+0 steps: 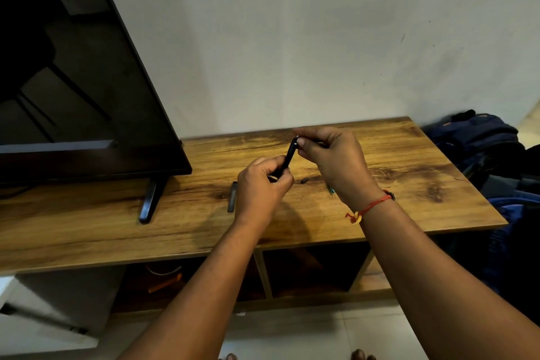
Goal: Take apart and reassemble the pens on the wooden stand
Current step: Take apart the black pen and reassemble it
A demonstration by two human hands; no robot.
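Above the wooden stand [380, 207] I hold a black pen barrel [289, 155] tilted up to the right. My left hand [261, 184] grips its lower end with curled fingers. My right hand [333, 161] pinches the barrel's upper end between thumb and fingertips. A black pen cap [232, 197] lies on the stand just left of my left hand. A small dark pen piece [304, 180] lies between my hands on the wood. A greenish pen part [331, 190] peeks out beside my right wrist, mostly hidden.
A black television [87, 96] stands on the left of the stand, its foot [150, 202] near the cap. Blue bags [482, 140] are piled past the stand's right end. Open shelves [315, 269] lie below the top. A white wall is behind.
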